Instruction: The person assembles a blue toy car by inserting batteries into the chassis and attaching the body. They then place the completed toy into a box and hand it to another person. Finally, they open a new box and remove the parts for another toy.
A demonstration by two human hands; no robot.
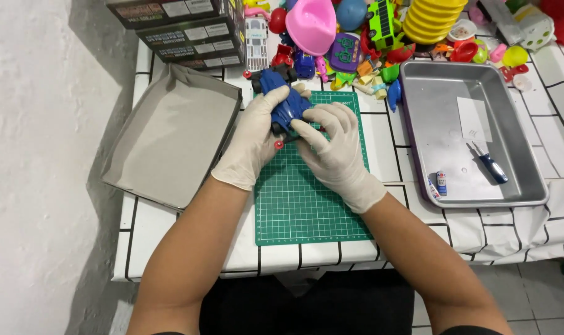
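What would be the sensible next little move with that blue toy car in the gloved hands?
Probably lowering the blue toy car onto the green cutting mat. Both the left hand and right hand grip it above the mat, so neither is free to fetch the screwdriver from the metal tray.

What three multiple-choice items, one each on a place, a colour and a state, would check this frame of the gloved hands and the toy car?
1. Where does the screwdriver lie?
A. In the metal tray
B. On the green cutting mat
C. In the grey box lid

2. What colour is the toy car?
A. Yellow
B. Blue
C. White

3. How is the toy car held?
A. It lies untouched on the mat
B. In the right hand only
C. In both the left hand and the right hand

Answers: 1 A, the blue-handled tool rests on the tray floor near two small batteries. 2 B, its body is blue with red wheel hubs. 3 C, both gloved hands grip it above the mat.
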